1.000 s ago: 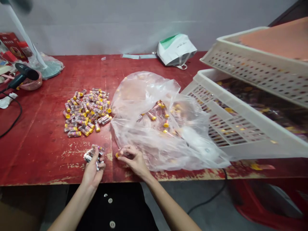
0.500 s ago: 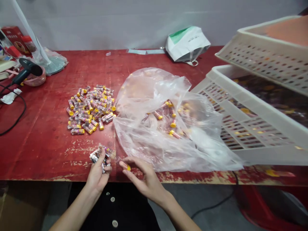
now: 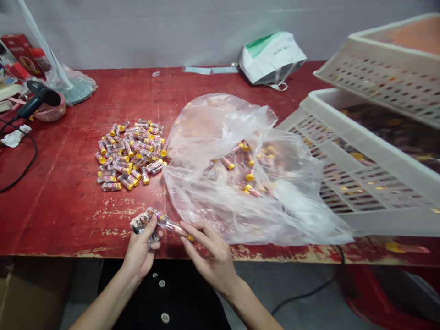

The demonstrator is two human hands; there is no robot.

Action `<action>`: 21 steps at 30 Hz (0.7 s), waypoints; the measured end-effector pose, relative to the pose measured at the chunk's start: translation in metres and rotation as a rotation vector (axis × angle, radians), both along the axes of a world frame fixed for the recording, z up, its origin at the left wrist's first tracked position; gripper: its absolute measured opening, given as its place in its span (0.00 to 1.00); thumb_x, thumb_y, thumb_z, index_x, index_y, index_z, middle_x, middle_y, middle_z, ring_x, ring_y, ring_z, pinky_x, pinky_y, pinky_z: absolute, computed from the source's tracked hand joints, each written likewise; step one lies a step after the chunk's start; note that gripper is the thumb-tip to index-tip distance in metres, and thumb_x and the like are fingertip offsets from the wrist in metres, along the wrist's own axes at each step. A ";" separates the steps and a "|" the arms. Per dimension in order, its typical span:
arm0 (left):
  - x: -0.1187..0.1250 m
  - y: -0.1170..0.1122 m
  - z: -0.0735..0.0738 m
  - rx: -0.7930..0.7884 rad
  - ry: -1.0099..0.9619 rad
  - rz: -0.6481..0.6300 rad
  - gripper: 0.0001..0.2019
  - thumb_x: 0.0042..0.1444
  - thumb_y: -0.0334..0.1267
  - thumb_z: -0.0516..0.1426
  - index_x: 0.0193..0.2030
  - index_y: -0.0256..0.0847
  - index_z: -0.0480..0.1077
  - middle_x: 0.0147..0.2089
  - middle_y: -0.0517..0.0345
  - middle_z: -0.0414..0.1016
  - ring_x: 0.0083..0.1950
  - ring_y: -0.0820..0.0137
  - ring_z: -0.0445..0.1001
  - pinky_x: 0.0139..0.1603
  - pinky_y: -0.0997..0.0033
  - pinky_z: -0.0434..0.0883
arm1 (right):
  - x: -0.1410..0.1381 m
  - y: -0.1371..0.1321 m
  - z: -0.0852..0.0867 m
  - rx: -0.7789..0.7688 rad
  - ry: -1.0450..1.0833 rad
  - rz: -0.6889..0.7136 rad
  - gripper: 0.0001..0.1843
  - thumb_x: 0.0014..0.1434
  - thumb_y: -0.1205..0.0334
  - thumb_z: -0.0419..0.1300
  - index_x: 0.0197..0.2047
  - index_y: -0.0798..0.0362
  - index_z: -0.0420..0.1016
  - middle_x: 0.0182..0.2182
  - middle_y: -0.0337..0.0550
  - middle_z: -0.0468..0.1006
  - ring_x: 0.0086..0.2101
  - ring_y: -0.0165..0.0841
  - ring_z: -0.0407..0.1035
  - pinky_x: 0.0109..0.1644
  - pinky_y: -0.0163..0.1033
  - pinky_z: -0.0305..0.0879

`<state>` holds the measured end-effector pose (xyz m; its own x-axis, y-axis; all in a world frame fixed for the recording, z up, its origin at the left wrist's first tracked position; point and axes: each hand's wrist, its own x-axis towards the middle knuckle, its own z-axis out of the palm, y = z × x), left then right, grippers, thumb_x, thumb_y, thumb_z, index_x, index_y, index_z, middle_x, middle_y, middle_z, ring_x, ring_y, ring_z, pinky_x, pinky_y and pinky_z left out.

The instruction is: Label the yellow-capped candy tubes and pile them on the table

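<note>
Near the table's front edge, my left hand (image 3: pixel 140 247) is closed on a bundle of small printed plastic sleeves (image 3: pixel 139 223). One clear sleeve (image 3: pixel 165 223) sticks out from under its thumb toward the right. My right hand (image 3: pixel 209 252) pinches a small pinkish tube with a yellow cap (image 3: pixel 185 233), cap end in the fingers. The tube's far end meets the clear sleeve; how far it is inside I cannot tell. Left of centre lies a pile of yellow-capped tubes in clear sleeves (image 3: pixel 130 156). An open plastic bag (image 3: pixel 213 211) holds more yellow-capped tubes.
Stacked white crates (image 3: pixel 378 220) stand on the right, the lower holding capped tubes. A white-and-green bag (image 3: pixel 268 59) lies at the back. On the left are a black scanner-like device (image 3: pixel 43 95), its cable and a lamp base (image 3: pixel 80 91). A loose tube (image 3: pixel 409 248) lies front right.
My right hand has brought the yellow-capped tube up to the sleeve at my left hand, and tube and sleeve now line up. My left hand stays nearly in place.
</note>
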<state>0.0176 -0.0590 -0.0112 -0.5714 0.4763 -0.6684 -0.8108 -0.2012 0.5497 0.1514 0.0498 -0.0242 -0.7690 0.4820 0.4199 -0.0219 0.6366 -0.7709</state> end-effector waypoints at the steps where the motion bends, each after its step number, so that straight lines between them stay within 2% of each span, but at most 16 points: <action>1: 0.001 -0.001 0.000 -0.005 0.025 -0.001 0.19 0.39 0.37 0.72 0.36 0.35 0.71 0.31 0.62 0.68 0.25 0.81 0.67 0.14 0.87 0.52 | 0.000 -0.002 -0.001 0.005 0.024 -0.019 0.26 0.61 0.74 0.59 0.61 0.49 0.71 0.41 0.48 0.73 0.40 0.34 0.72 0.42 0.38 0.71; 3: 0.001 -0.003 0.001 -0.023 0.061 -0.005 0.19 0.39 0.38 0.72 0.34 0.35 0.70 0.29 0.62 0.68 0.25 0.81 0.66 0.15 0.86 0.52 | 0.001 -0.007 -0.001 -0.046 0.045 -0.004 0.26 0.60 0.74 0.60 0.60 0.48 0.71 0.40 0.47 0.73 0.38 0.33 0.72 0.41 0.37 0.72; 6: 0.003 -0.005 0.000 -0.026 0.099 -0.022 0.19 0.39 0.39 0.72 0.34 0.34 0.70 0.29 0.61 0.68 0.24 0.81 0.65 0.15 0.86 0.51 | 0.000 -0.011 0.001 -0.210 0.005 0.012 0.23 0.60 0.71 0.61 0.57 0.47 0.75 0.35 0.43 0.72 0.32 0.30 0.70 0.34 0.35 0.71; 10: 0.006 -0.007 -0.005 -0.034 0.152 -0.012 0.18 0.38 0.39 0.72 0.32 0.34 0.70 0.27 0.61 0.68 0.24 0.81 0.64 0.16 0.85 0.51 | -0.002 -0.015 0.001 -0.303 0.005 -0.013 0.22 0.59 0.69 0.62 0.56 0.45 0.76 0.34 0.44 0.72 0.32 0.32 0.70 0.33 0.36 0.73; 13: 0.008 -0.008 -0.008 -0.013 0.156 -0.012 0.18 0.40 0.39 0.71 0.32 0.35 0.70 0.27 0.62 0.68 0.24 0.81 0.64 0.16 0.85 0.50 | -0.003 -0.019 -0.002 -0.483 -0.036 0.025 0.19 0.60 0.66 0.62 0.54 0.45 0.77 0.33 0.42 0.72 0.28 0.29 0.70 0.29 0.34 0.72; 14: 0.008 -0.008 -0.008 -0.008 0.153 -0.011 0.18 0.40 0.39 0.71 0.32 0.35 0.70 0.27 0.62 0.68 0.24 0.81 0.63 0.16 0.85 0.50 | -0.003 -0.020 -0.003 -0.486 -0.037 0.014 0.18 0.60 0.66 0.62 0.54 0.45 0.78 0.33 0.42 0.72 0.28 0.29 0.69 0.28 0.33 0.72; 17: 0.007 -0.009 -0.008 -0.008 0.141 -0.019 0.18 0.41 0.38 0.71 0.33 0.35 0.70 0.28 0.61 0.68 0.25 0.81 0.63 0.16 0.85 0.50 | -0.003 -0.026 -0.005 -0.342 0.019 -0.052 0.20 0.59 0.68 0.63 0.54 0.45 0.78 0.34 0.44 0.72 0.32 0.31 0.71 0.33 0.35 0.73; 18: 0.007 -0.009 -0.008 -0.009 0.136 -0.026 0.18 0.41 0.38 0.71 0.33 0.35 0.70 0.29 0.61 0.68 0.25 0.81 0.63 0.16 0.85 0.50 | -0.003 -0.028 -0.005 -0.338 0.032 -0.067 0.20 0.58 0.68 0.63 0.54 0.45 0.78 0.35 0.44 0.73 0.33 0.32 0.71 0.34 0.36 0.74; 19: 0.006 -0.009 -0.007 -0.008 0.130 -0.030 0.18 0.41 0.38 0.71 0.34 0.35 0.69 0.29 0.61 0.68 0.25 0.82 0.63 0.16 0.85 0.50 | -0.004 -0.030 -0.005 -0.394 0.030 -0.072 0.19 0.59 0.67 0.63 0.53 0.45 0.78 0.35 0.44 0.73 0.33 0.32 0.71 0.34 0.36 0.74; 21: 0.005 -0.009 -0.006 0.003 0.110 -0.024 0.18 0.40 0.37 0.71 0.34 0.35 0.69 0.29 0.62 0.67 0.24 0.82 0.62 0.16 0.86 0.49 | -0.005 -0.032 -0.007 -0.612 -0.006 -0.059 0.16 0.61 0.63 0.62 0.52 0.45 0.79 0.35 0.43 0.74 0.28 0.30 0.71 0.30 0.36 0.74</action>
